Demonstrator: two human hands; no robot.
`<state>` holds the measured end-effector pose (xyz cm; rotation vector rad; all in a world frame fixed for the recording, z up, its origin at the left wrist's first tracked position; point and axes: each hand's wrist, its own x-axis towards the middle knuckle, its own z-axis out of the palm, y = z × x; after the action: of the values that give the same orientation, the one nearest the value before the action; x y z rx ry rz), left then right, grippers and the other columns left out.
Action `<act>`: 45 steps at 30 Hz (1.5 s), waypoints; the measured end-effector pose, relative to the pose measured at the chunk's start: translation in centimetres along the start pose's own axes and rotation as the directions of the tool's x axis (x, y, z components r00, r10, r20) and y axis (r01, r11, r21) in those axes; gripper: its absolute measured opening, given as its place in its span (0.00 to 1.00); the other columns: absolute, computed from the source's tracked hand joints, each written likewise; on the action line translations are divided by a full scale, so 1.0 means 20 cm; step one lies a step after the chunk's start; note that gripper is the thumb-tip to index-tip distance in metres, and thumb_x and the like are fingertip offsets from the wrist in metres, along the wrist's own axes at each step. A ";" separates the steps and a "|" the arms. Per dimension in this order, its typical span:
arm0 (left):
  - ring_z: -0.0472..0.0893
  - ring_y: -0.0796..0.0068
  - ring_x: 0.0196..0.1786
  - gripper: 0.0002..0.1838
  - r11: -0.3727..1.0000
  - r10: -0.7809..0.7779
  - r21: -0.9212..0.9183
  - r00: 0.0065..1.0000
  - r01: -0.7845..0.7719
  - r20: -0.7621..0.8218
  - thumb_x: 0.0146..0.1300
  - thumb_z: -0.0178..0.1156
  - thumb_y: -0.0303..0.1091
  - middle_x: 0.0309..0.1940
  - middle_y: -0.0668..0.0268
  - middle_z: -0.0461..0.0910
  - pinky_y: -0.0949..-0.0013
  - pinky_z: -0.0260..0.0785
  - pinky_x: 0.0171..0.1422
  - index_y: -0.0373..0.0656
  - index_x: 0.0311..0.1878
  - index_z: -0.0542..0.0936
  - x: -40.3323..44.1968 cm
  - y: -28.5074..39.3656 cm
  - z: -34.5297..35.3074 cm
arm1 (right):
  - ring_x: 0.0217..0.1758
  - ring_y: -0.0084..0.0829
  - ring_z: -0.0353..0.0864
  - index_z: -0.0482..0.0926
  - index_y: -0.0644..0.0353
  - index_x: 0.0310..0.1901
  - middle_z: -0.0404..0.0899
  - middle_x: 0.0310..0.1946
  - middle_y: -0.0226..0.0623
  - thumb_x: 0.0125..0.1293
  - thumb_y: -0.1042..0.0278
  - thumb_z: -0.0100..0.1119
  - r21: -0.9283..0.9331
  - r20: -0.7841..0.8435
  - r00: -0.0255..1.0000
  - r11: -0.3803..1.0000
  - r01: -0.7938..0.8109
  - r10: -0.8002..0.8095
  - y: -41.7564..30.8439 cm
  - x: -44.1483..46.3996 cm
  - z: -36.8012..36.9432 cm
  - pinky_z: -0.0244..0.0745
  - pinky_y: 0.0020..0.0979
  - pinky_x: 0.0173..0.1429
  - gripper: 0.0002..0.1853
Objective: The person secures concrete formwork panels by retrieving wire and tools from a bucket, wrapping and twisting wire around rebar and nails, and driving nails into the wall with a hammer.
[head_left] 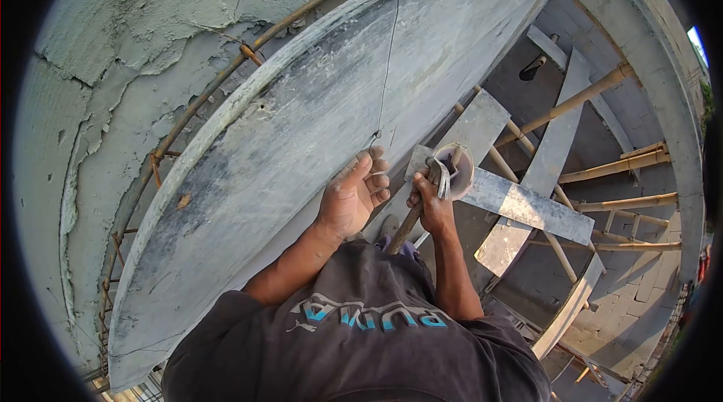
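Note:
A thin dark wire (388,63) runs down the face of a large curved grey panel (248,146) to a small twisted knot. Just below that knot is my left hand (350,195), palm turned up and fingers half curled. The wire's lower end meets its thumb and index fingertips, which look closed on it. My right hand (433,210) is wrapped around the wooden handle of a hammer (412,223), close below its metal head. Beside the head shows a round, pale, open-topped container (461,183); what supports it is hidden.
Bamboo poles (580,103) and grey planks (553,157) cross the deep space at right. A curved concrete wall (659,70) bounds that side. Left of the panel, rusty reinforcing bars (203,97) follow its edge before rough plastered concrete (113,100).

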<state>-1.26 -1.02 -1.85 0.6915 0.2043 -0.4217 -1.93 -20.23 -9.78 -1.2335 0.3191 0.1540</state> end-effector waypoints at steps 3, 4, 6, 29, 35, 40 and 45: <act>0.79 0.81 0.44 0.22 0.999 0.044 -0.003 0.999 -0.044 -0.009 0.73 0.60 0.50 0.47 0.73 0.80 0.69 0.73 0.51 0.47 0.61 0.76 -0.02 -0.01 -0.04 | 0.26 0.20 0.70 0.74 0.62 0.51 0.70 0.27 0.25 0.73 0.59 0.60 0.005 0.012 0.996 0.996 -0.084 0.084 0.14 -0.15 0.08 0.67 0.26 0.29 0.15; 0.79 0.81 0.44 0.22 0.997 0.073 0.018 0.997 -0.073 -0.021 0.73 0.60 0.50 0.47 0.73 0.80 0.70 0.73 0.51 0.47 0.61 0.76 -0.02 -0.01 -0.05 | 0.27 0.20 0.69 0.74 0.62 0.51 0.70 0.28 0.25 0.74 0.59 0.59 0.001 0.000 0.995 0.995 -0.095 0.095 0.16 -0.18 0.11 0.67 0.26 0.29 0.15; 0.79 0.81 0.44 0.22 0.998 0.055 -0.011 0.998 -0.055 -0.026 0.73 0.60 0.50 0.47 0.72 0.80 0.70 0.73 0.51 0.47 0.61 0.76 -0.04 0.02 -0.05 | 0.28 0.19 0.68 0.74 0.61 0.52 0.70 0.30 0.25 0.75 0.60 0.58 -0.014 -0.017 0.992 0.992 -0.128 0.128 0.17 -0.24 0.15 0.66 0.25 0.30 0.14; 0.75 0.75 0.45 0.18 0.988 -0.042 -0.152 0.989 0.021 -0.138 0.71 0.60 0.48 0.45 0.71 0.78 0.64 0.70 0.52 0.46 0.54 0.78 -0.22 0.10 -0.06 | 0.28 0.32 0.72 0.76 0.66 0.30 0.74 0.24 0.34 0.69 0.67 0.64 -0.404 0.324 0.778 0.665 0.629 -0.539 -0.23 -0.20 0.10 0.68 0.36 0.33 0.13; 0.75 0.75 0.45 0.18 0.990 -0.044 -0.140 0.990 0.025 -0.134 0.71 0.60 0.48 0.45 0.71 0.78 0.64 0.70 0.51 0.46 0.54 0.78 -0.21 0.09 -0.07 | 0.28 0.32 0.74 0.76 0.64 0.32 0.76 0.26 0.34 0.70 0.64 0.63 -0.624 0.296 0.869 0.609 0.491 -0.397 -0.13 -0.07 0.16 0.70 0.35 0.34 0.13; 0.76 0.75 0.45 0.18 0.988 -0.047 -0.151 0.993 0.031 -0.106 0.71 0.61 0.49 0.45 0.71 0.78 0.64 0.70 0.52 0.46 0.55 0.77 -0.21 0.10 -0.07 | 0.24 0.29 0.70 0.76 0.63 0.38 0.77 0.28 0.31 0.71 0.63 0.64 -0.356 0.181 0.919 0.848 0.392 -0.349 -0.17 -0.15 0.12 0.69 0.33 0.31 0.11; 0.76 0.75 0.45 0.19 0.988 -0.067 -0.148 0.990 0.049 -0.121 0.71 0.61 0.49 0.45 0.72 0.79 0.64 0.70 0.51 0.47 0.56 0.77 -0.21 0.11 -0.06 | 0.23 0.24 0.70 0.77 0.61 0.31 0.74 0.23 0.30 0.73 0.64 0.62 -0.617 0.281 0.734 0.469 0.632 -0.619 -0.07 -0.06 0.21 0.67 0.29 0.28 0.13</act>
<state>-4.18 2.63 -0.12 0.5708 0.3719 -0.4152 -1.95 -16.74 -6.85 -2.0224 -0.2796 -0.4133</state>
